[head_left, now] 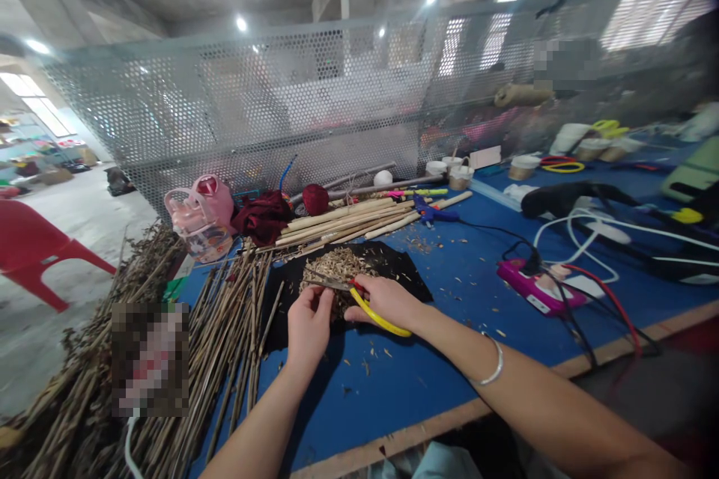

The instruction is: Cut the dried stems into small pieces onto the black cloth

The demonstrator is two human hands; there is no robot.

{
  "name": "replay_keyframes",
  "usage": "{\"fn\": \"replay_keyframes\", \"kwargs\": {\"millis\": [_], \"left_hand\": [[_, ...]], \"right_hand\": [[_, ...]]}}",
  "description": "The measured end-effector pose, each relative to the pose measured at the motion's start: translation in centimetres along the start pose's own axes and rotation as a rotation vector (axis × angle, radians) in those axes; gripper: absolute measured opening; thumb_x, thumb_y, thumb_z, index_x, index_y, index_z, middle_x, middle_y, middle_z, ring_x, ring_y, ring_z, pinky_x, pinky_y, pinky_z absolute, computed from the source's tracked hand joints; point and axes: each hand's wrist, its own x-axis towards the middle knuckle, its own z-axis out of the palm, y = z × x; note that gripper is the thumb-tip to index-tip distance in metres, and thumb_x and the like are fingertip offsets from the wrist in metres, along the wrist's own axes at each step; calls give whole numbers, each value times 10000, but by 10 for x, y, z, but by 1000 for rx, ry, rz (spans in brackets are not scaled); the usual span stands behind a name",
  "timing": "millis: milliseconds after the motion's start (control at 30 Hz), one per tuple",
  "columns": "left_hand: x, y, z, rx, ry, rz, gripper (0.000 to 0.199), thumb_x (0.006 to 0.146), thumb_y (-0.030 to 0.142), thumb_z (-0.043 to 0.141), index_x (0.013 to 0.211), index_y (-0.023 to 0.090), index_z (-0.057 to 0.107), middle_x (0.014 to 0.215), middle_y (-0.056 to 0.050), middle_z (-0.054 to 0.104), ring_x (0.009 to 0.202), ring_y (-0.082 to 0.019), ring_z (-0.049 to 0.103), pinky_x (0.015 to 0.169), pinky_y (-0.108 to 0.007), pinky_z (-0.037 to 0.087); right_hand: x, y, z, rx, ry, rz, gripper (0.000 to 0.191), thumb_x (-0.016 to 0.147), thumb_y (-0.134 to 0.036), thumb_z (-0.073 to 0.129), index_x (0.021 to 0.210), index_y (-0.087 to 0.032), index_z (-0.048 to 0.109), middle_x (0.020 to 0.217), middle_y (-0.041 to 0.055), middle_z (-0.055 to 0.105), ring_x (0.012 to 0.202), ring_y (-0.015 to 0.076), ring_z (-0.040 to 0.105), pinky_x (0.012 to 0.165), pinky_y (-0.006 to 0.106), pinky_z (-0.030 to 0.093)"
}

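My right hand (pixel 390 299) is closed on a pair of scissors with yellow handles (pixel 385 322), the blades pointing left over a pile of chopped stalk pieces (pixel 340 263). Beside the blade tips, my left hand (pixel 308 322) is closed in a pinch; what its fingers hold is too small to make out. The pile rests on a black cloth (pixel 413 278) spread over the blue tabletop (pixel 393 397). Long dry stalks (pixel 225 322) lie just left of my left hand. Pale peeled sticks (pixel 342 221) are laid out behind the pile.
A blue glue gun (pixel 432 211) lies behind the cloth, its cord running toward a magenta power strip (pixel 533 288). Pink bottle (pixel 210 202), dark red cloth (pixel 264 217) and yarn ball (pixel 315 199) stand back left. A perforated metal screen (pixel 269 105) borders the far side. White cables (pixel 595 239) cross the right.
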Motion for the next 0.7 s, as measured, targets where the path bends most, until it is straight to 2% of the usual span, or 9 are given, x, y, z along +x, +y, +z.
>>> {"fn": "replay_keyframes", "kwargs": {"millis": [267,500,700], "left_hand": [[-1,6,0,-94,-58,-21,343,757,460,506,814,134,595,671,-24,563,572,-118,495,494,-198,425],[-2,7,1,-127,-104,-29,342,750,460,520,782,130,607,675,-35,583,612,-136,529,515,-219,458],[-2,4,1,-65,-46,-15,310,760,425,516,791,132,613,633,-22,584,576,-132,526,538,-229,460]], "right_hand": [[-2,-3,-10,82,-34,3,467,685,-631,549,856,-195,540,730,31,600,610,158,534,513,219,293],[-2,-2,-11,103,-44,-11,491,685,-653,529,846,-189,520,729,36,593,639,169,541,526,223,306],[-7,-9,-11,165,-16,-10,620,587,-630,641,962,-166,474,912,95,599,788,219,574,633,260,377]]}}
